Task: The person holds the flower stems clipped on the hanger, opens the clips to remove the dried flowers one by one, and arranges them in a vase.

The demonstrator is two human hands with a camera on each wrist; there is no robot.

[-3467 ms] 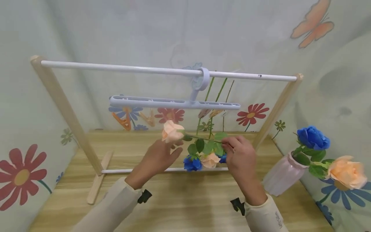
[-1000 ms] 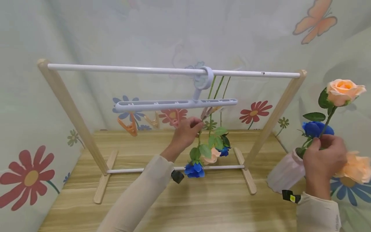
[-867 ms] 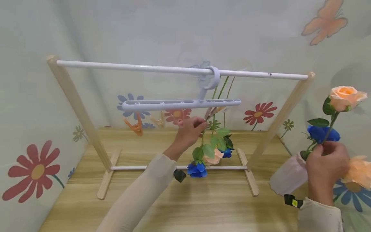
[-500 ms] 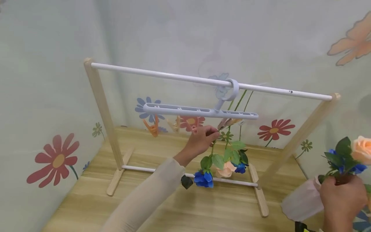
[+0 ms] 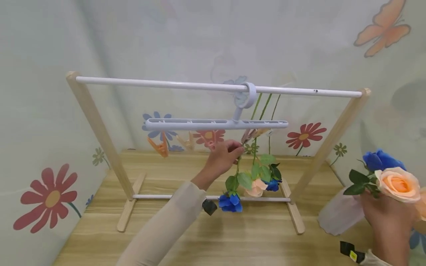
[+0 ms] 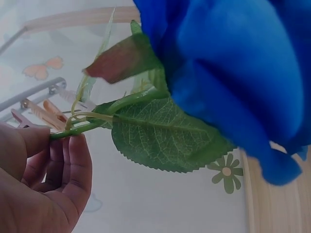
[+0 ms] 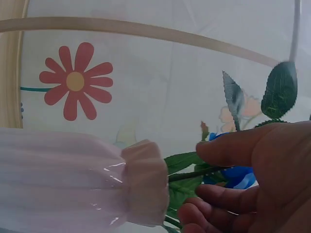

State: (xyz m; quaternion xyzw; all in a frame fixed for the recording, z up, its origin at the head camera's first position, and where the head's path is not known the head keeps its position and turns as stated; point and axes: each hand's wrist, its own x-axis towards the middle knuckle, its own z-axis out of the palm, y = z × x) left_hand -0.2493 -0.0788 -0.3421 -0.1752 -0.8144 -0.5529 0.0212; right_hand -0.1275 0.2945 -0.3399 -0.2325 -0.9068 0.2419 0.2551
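Note:
My left hand (image 5: 222,159) pinches the green stem of an upside-down blue rose (image 5: 230,202) under the hanger. In the left wrist view that blue rose (image 6: 243,63) fills the upper right, its stem between thumb and fingers. Beside it hang a peach rose (image 5: 256,187) and another blue rose (image 5: 273,184). My right hand (image 5: 387,218) is at the mouth of the pale pink vase (image 5: 339,214), behind a peach rose (image 5: 397,184). In the right wrist view its thumb and fingers stand apart around a stem (image 7: 192,174) entering the vase; whether they touch it is partly hidden.
A white hanger (image 5: 199,125) hooks over the rack's top rod (image 5: 149,83). Orange, cream and pink clips (image 5: 159,146) dangle from its left part; pale clips (image 5: 247,136) grip stems at right. Wooden feet (image 5: 128,216) stand on the tabletop (image 5: 159,244). Another blue rose (image 5: 382,160) leans from the vase.
My right hand has carried the peach rose from the rack to the vase and lowered it in. My left hand has moved to the hanging blue rose's stem. The head view has shifted.

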